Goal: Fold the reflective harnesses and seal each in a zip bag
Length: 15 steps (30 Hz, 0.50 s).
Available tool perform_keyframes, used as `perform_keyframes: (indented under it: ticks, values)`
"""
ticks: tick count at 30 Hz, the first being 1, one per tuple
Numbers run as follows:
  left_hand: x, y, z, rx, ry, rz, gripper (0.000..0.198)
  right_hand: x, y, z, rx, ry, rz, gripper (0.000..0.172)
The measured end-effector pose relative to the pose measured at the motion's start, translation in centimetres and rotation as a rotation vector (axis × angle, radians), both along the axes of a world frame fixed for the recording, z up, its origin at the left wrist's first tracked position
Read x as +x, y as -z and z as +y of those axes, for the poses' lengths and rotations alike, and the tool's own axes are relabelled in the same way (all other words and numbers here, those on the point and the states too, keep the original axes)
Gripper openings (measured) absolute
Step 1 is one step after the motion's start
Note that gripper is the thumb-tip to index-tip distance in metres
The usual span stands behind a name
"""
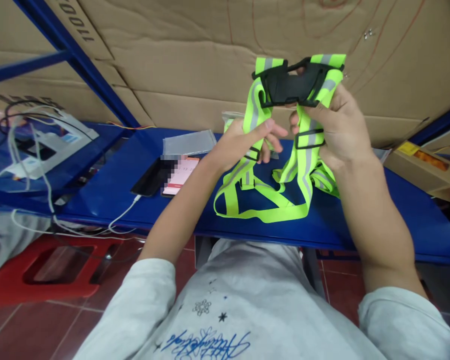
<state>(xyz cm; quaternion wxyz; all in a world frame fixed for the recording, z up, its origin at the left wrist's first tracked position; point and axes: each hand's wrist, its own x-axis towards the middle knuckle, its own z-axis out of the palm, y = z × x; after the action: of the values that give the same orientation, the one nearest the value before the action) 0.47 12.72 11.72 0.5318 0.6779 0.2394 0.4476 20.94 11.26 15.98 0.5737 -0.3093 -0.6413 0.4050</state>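
Note:
A neon yellow-green reflective harness (262, 216) with grey stripes hangs between my hands, its lower loops resting on the blue table. At its top is a black plastic buckle (294, 87), joined to straps on both sides. My right hand (343, 125) grips the strap by the buckle's right end, the thumb along its lower edge. The left strap lies across my left hand (249, 137), whose fingers are extended and apart below the buckle. Black strap sliders (309, 139) sit on the straps. More strap lies bunched on the table beneath my right hand.
Left of my left arm are a phone (152, 177) with a white cable, a lit screen (180, 176) and a clear plastic bag (189, 143). A cardboard box (423, 167) stands at right. White power strips with tangled cables (48, 145) lie far left, above a red stool (60, 267).

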Motion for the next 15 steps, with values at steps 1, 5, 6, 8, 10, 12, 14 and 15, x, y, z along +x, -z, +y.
perform_keyframes:
  ticks: [1,5,6,8,10,12,14,15]
  values:
    - [0.7,0.1,-0.1,0.001,-0.023,-0.017,0.053,-0.1,0.2,0.2,0.02,0.005,-0.012,0.05]
    - [2.3,1.1,0.2,0.025,-0.061,-0.128,0.045,-1.0,1.6,1.3,0.018,0.097,-0.002,0.058]
    - [2.5,1.3,0.3,0.027,-0.066,-0.145,0.045,-1.3,2.0,1.6,0.011,0.129,0.011,0.059]
    - [2.6,1.7,0.6,-0.002,-0.047,-0.142,0.048,-1.8,2.8,2.1,0.007,0.144,-0.008,0.058]
    - [2.7,2.2,0.7,-0.053,0.009,-0.135,0.051,-2.0,3.6,2.6,0.051,0.152,-0.062,0.055]
    - [3.0,3.0,0.7,-0.126,0.046,-0.177,0.05,-1.6,4.4,2.9,0.099,0.172,-0.136,0.049]
    - [3.4,4.2,0.6,-0.257,0.044,-0.224,0.047,-0.6,5.1,2.7,0.069,0.123,-0.181,0.047]
    - [3.6,4.9,0.6,-0.342,0.041,-0.223,0.047,0.1,5.4,2.5,0.018,0.047,-0.193,0.048]
